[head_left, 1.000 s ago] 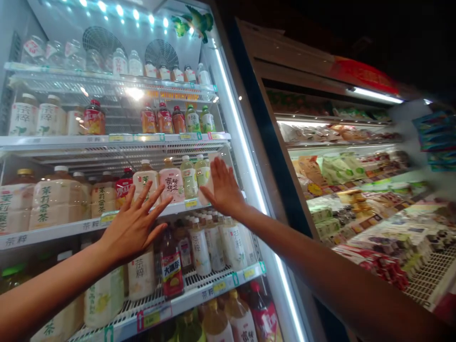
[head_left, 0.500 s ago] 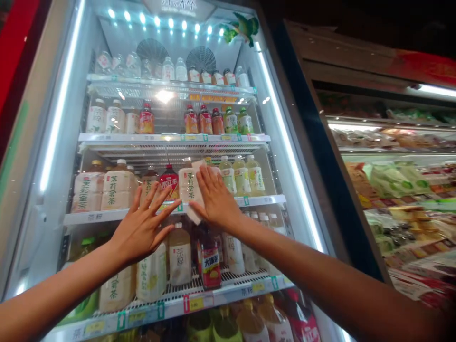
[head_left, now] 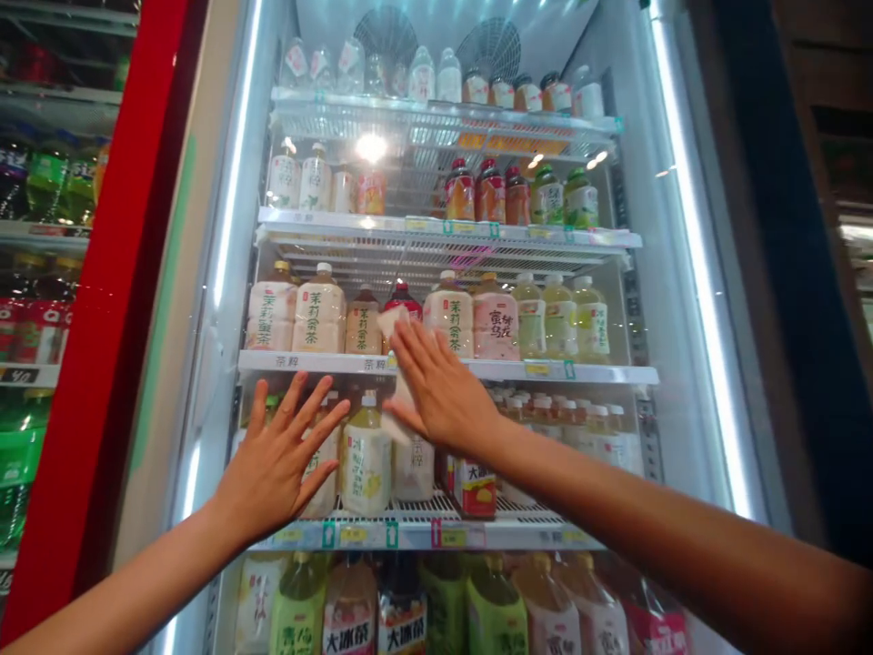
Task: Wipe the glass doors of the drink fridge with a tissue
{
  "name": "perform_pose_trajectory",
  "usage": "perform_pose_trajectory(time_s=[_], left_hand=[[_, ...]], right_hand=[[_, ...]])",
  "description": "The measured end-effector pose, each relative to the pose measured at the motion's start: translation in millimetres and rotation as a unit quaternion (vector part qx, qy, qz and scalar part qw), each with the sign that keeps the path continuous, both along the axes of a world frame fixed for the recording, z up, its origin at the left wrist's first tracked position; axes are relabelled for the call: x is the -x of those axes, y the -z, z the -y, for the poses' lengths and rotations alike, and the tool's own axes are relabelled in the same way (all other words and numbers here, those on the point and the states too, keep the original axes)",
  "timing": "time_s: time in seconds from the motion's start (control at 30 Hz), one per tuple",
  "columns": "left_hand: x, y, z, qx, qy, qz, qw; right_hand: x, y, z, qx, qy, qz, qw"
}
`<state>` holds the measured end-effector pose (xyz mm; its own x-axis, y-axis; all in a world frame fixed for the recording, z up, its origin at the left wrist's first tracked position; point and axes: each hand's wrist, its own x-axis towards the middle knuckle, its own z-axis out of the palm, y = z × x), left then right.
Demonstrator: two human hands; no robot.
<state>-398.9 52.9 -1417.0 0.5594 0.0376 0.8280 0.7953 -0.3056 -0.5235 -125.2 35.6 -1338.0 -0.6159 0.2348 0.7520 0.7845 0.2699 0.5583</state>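
Note:
My left hand (head_left: 276, 464) is open, its fingers spread wide against the glass door (head_left: 372, 148) of a lit drinks cooler. Under the flattened fingers and palm of my right hand (head_left: 443, 389), a white tissue (head_left: 403, 389) is held to the same glass. Parts of the tissue show past the fingertips and between thumb and forefinger; the rest is hidden by the hand. Behind the glass, near my right hand, stand a large jasmine tea bottle (head_left: 448, 314) and a pink-labelled bottle (head_left: 496, 318). A pale yellow drink bottle (head_left: 366, 455) shows between my hands.
Shelves with several rows of bottles fill the cooler. Bright light strips (head_left: 235, 164) run down both sides of the door. To the left, past a red panel (head_left: 102, 364), is another shelf unit with green soda bottles (head_left: 51, 182). A dark panel (head_left: 770, 227) borders the right side.
The view has turned left, so the cooler sits further right in the picture. Against the bottles, my right hand and the tissue have moved left. My left hand stays spread, now lower against the shelves.

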Motion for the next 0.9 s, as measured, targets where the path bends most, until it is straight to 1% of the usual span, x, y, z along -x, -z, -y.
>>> perform_pose_trajectory(time_s=[0.03, 0.07, 0.1, 0.13, 0.17, 0.2, 0.27, 0.3, 0.33, 0.37, 0.4, 0.43, 0.53, 0.57, 0.6, 0.63, 0.67, 0.77, 0.8, 0.83, 0.87, 0.9], left_hand=[[1, 3.8, 0, 0.006, -0.002, 0.003, 1.0], [2, 7.5, 1, 0.014, -0.002, 0.007, 1.0], [3, 11.7, 1, 0.025, -0.002, 0.012, 1.0], [4, 16.9, 2, 0.036, -0.003, 0.018, 0.999], [4, 23.2, 3, 0.046, -0.003, 0.025, 0.999], [5, 31.0, 4, 0.055, -0.004, 0.035, 0.998], [4, 49.9, 7, 0.07, -0.006, 0.064, 0.996], [3, 60.4, 9, 0.074, -0.005, 0.079, 0.994], [1, 70.6, 12, 0.077, -0.002, 0.093, 0.993], [-2, 80.1, 14, 0.078, 0.002, 0.106, 0.991], [-6, 88.2, 17, 0.078, 0.008, 0.116, 0.99], [-10, 94.7, 20, 0.077, 0.017, 0.122, 0.989], [-29, 105.9, 30, 0.085, 0.041, 0.131, 0.987], [-36, 108.4, 32, 0.091, 0.049, 0.132, 0.986], [-42, 111.3, 35, 0.098, 0.057, 0.136, 0.984], [-48, 115.0, 37, 0.103, 0.063, 0.142, 0.982], [-54, 119.5, 39, 0.108, 0.07, 0.149, 0.98], [-67, 135.4, 41, 0.123, 0.085, 0.158, 0.976], [-71, 139.7, 40, 0.128, 0.09, 0.152, 0.976], [-76, 142.5, 40, 0.131, 0.095, 0.144, 0.976], [-80, 143.9, 39, 0.132, 0.101, 0.137, 0.977], [-86, 143.8, 38, 0.13, 0.108, 0.133, 0.977]], right_hand=[[11, -18.0, -3, -0.006, 0.009, -0.046, 0.999], [22, -28.6, -6, -0.011, 0.016, -0.087, 0.996], [31, -28.8, -8, -0.016, 0.019, -0.115, 0.993], [38, -17.4, -9, -0.018, 0.018, -0.129, 0.991], [44, 4.9, -8, -0.017, 0.014, -0.133, 0.991], [47, 36.1, -5, -0.015, 0.007, -0.13, 0.991], [50, 109.2, 5, -0.008, -0.007, -0.113, 0.994], [50, 142.1, 10, -0.006, -0.013, -0.104, 0.994], [50, 167.3, 15, -0.004, -0.011, -0.1, 0.995], [50, 182.2, 18, -0.003, -0.005, -0.098, 0.995], [50, 186.2, 20, -0.002, 0.003, -0.1, 0.995], [50, 180.6, 20, -0.001, 0.012, -0.106, 0.994], [50, 140.7, 14, 0.001, 0.015, -0.135, 0.991], [48, 134.0, 13, 0.002, 0.014, -0.148, 0.989], [46, 136.3, 13, 0.004, 0.014, -0.161, 0.987], [43, 148.6, 16, 0.006, 0.018, -0.17, 0.985], [39, 169.9, 20, 0.009, 0.024, -0.176, 0.984], [23, 254.6, 38, 0.015, 0.046, -0.175, 0.983], [17, 275.2, 42, 0.017, 0.048, -0.171, 0.984], [11, 285.9, 43, 0.016, 0.052, -0.169, 0.984], [6, 285.3, 43, 0.015, 0.055, -0.172, 0.983], [1, 274.1, 40, 0.01, 0.058, -0.181, 0.982]])
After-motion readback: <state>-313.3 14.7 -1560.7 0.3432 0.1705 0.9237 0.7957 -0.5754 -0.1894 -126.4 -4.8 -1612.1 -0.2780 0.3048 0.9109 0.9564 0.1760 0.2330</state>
